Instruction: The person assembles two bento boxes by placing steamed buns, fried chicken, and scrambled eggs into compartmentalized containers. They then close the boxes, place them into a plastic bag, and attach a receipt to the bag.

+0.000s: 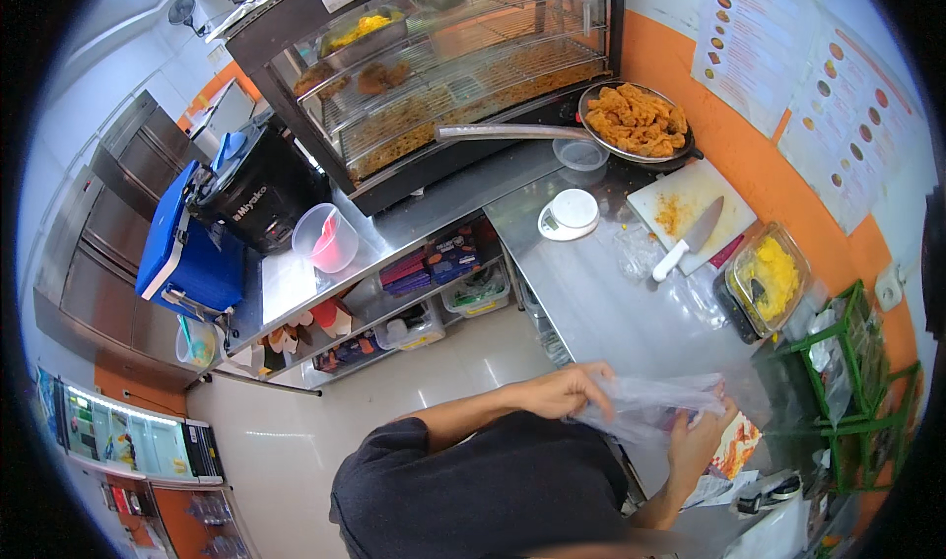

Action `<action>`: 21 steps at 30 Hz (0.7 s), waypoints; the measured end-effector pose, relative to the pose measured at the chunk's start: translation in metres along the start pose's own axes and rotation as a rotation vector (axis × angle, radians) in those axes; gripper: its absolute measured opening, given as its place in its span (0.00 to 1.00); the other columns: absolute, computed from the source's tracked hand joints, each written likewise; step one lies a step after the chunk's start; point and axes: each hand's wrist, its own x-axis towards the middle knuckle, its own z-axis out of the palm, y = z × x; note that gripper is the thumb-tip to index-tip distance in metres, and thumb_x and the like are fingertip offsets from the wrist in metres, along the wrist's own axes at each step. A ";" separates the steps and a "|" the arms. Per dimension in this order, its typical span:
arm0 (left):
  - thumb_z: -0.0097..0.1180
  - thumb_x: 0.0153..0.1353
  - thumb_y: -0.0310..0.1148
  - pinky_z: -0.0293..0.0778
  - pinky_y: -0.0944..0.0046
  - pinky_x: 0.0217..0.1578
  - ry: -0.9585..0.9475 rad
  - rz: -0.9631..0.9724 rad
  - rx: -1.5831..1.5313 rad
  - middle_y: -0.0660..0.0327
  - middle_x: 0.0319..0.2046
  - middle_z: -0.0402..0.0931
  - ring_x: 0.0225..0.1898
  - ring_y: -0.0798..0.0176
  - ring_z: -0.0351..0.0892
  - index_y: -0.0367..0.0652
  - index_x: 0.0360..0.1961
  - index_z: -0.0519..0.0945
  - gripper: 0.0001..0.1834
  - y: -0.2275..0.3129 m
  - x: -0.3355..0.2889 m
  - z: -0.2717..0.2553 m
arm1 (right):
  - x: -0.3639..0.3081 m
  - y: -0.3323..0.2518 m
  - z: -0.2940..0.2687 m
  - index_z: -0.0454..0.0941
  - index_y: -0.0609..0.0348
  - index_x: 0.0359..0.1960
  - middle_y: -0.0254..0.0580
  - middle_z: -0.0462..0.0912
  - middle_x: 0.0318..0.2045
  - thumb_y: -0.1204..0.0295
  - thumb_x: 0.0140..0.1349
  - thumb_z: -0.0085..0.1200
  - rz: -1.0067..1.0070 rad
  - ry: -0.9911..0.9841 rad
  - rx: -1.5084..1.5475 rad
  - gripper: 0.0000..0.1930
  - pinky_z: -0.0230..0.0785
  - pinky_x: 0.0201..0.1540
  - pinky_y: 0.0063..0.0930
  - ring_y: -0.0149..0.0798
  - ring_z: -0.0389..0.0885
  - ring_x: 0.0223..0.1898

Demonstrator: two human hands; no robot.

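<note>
A clear plastic bag (641, 401) is stretched between my two hands over the near part of the steel worktable. My left hand (567, 392) pinches one end of it, fingers curled. At the other end, my right hand (696, 441) grips the bag with thumb and fingers together. Something reddish shows faintly through the film near my right fingers; I cannot make out what it is. Just beyond my right hand lies a printed sheet or pack with a food picture (737, 446).
Beyond my hands the steel worktable (601, 303) holds a white scale (570, 214), a cutting board (729, 199) with a knife (690, 236), and a tub of yellow food (769, 278). A bowl of fried pieces (636, 121) stands farther back. Green racks (838, 362) line the right.
</note>
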 end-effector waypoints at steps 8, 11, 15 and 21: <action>0.57 0.56 0.20 0.85 0.44 0.36 0.208 -0.662 0.643 0.43 0.61 0.63 0.39 0.39 0.85 0.48 0.65 0.75 0.33 -0.044 0.030 0.025 | 0.005 0.007 0.007 0.78 0.62 0.61 0.55 0.67 0.64 0.73 0.44 0.73 0.105 -0.413 -0.114 0.36 0.70 0.61 0.48 0.62 0.74 0.60; 0.57 0.54 0.19 0.84 0.44 0.40 0.139 -0.626 0.621 0.45 0.61 0.63 0.40 0.38 0.85 0.46 0.60 0.78 0.29 -0.071 0.020 0.027 | 0.011 0.054 -0.010 0.78 0.61 0.62 0.54 0.67 0.67 0.69 0.36 0.79 -0.201 -0.577 0.034 0.43 0.66 0.65 0.51 0.60 0.71 0.64; 0.56 0.51 0.16 0.81 0.42 0.48 -0.114 -0.658 0.460 0.47 0.62 0.64 0.44 0.37 0.84 0.46 0.51 0.80 0.24 -0.090 0.002 0.010 | 0.027 0.115 -0.035 0.65 0.55 0.72 0.53 0.59 0.75 0.60 0.20 0.85 -0.226 -0.635 -0.051 0.66 0.50 0.73 0.60 0.56 0.58 0.74; 0.56 0.49 0.15 0.78 0.43 0.46 -0.384 -0.622 0.156 0.46 0.61 0.63 0.45 0.37 0.81 0.48 0.48 0.76 0.24 -0.087 0.006 -0.022 | 0.046 0.125 -0.030 0.44 0.51 0.80 0.58 0.59 0.70 0.58 0.24 0.84 -0.196 -0.761 -0.477 0.77 0.44 0.72 0.66 0.61 0.57 0.72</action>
